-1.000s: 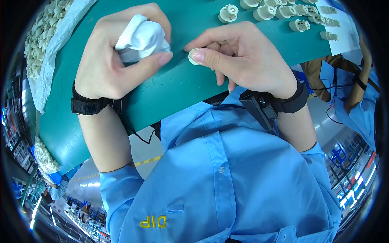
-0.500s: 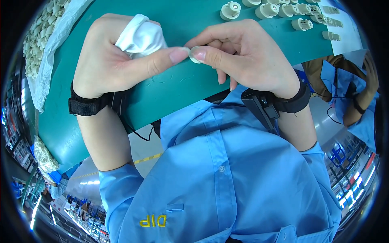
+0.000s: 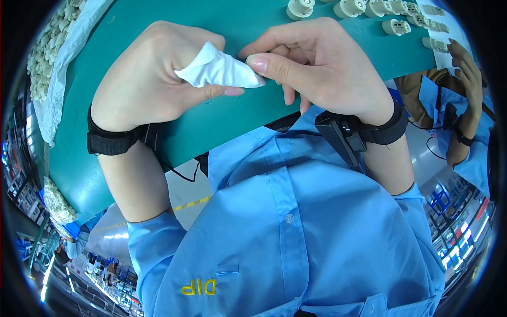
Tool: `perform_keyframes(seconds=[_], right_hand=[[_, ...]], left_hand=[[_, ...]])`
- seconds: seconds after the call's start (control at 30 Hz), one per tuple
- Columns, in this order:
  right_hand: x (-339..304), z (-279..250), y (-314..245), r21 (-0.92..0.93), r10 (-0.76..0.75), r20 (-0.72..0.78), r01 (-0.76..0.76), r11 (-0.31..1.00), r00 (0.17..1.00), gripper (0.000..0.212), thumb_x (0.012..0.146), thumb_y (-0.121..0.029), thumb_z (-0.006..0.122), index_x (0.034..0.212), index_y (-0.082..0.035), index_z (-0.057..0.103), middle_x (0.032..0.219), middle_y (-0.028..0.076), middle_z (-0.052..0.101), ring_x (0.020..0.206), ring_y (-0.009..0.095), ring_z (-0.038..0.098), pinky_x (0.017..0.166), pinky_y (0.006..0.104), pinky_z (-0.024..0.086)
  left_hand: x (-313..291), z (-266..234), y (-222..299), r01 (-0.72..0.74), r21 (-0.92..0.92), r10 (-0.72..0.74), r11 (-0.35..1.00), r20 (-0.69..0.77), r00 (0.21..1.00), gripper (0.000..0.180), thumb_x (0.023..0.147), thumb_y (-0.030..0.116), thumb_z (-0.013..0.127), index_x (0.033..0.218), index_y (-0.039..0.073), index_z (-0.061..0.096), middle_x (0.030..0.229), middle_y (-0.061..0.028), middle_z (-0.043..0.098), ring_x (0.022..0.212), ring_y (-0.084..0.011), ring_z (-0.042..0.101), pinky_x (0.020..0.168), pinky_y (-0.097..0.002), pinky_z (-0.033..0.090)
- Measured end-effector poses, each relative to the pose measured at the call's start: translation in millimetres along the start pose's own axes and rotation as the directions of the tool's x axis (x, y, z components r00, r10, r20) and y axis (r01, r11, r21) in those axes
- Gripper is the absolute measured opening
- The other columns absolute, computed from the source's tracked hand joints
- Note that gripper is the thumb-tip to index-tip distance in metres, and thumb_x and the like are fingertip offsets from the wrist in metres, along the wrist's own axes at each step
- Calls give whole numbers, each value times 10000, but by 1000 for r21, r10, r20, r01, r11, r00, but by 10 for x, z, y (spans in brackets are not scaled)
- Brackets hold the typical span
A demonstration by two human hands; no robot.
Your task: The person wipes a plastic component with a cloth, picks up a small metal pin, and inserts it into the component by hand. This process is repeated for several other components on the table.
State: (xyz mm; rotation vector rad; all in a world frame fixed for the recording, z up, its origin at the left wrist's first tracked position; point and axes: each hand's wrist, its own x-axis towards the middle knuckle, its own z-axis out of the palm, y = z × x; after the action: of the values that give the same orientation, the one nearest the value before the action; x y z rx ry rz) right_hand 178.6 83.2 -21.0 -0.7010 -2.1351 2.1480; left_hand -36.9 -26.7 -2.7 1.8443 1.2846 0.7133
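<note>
My left hand (image 3: 142,79) is closed on a white cloth (image 3: 219,68), which looks like thin, soft fabric. The cloth bunches out of its fist and tapers to a point at my right fingertips. My right hand (image 3: 322,68) holds a pinch, thumb against index finger, right at that tip. The small round pale piece it pinched a moment ago is now hidden behind the cloth and thumb. Both hands hover just over the green table mat (image 3: 211,124), close together, and each wrist wears a black strap.
Several cream plastic fittings (image 3: 396,27) stand at the far right, some on a white sheet (image 3: 446,55). At the far left, many similar pale parts (image 3: 50,50) lie beside a clear plastic bag (image 3: 66,68). A co-worker's hand (image 3: 467,74) reaches to the table's right edge.
The cloth has moved right, from within my left fist over to my right fingertips, covering the small piece. The co-worker's hand has come up toward the fittings on the right.
</note>
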Motion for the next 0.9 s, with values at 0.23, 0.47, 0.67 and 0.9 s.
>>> perform_keyframes(seconds=[0.23, 0.47, 0.67, 0.9], right_hand=[[-7, -18, -21, -12, 32, 24, -32, 999, 999, 270, 1021, -223, 651, 1135, 13, 718, 706, 8, 638, 565, 59, 580, 460, 215, 464], [21, -50, -67, 144, 91, 54, -98, 985, 994, 200, 1014, -121, 639, 1056, 65, 697, 725, 43, 672, 565, 54, 585, 452, 216, 441], [26, -20, -210, 154, 180, 42, -184, 971, 983, 199, 1008, -119, 650, 1040, 69, 707, 699, 25, 655, 527, 40, 529, 445, 223, 382], [22, -13, -219, 78, 180, 17, -181, 980, 983, 195, 1008, -118, 648, 1042, 65, 708, 691, 10, 639, 513, 33, 503, 444, 221, 364]], left_hand=[[-43, -210, -39, 20, 169, -17, 985, -17, 1000, 117, 698, -70, 694, 778, 2, 648, 716, -95, 562, 612, -254, 569, 530, -363, 385], [39, -25, 23, -68, 161, 55, 985, 85, 995, 113, 655, -54, 651, 747, -17, 597, 705, -105, 511, 600, -269, 521, 532, -351, 360], [12, -76, -9, -115, 190, 112, 975, 28, 993, 123, 653, -70, 642, 743, -21, 573, 741, -114, 530, 628, -283, 531, 538, -354, 364], [32, -90, -77, -142, 199, 140, 970, 23, 990, 133, 648, -87, 645, 739, -25, 571, 756, -106, 552, 647, -277, 550, 547, -352, 386]])
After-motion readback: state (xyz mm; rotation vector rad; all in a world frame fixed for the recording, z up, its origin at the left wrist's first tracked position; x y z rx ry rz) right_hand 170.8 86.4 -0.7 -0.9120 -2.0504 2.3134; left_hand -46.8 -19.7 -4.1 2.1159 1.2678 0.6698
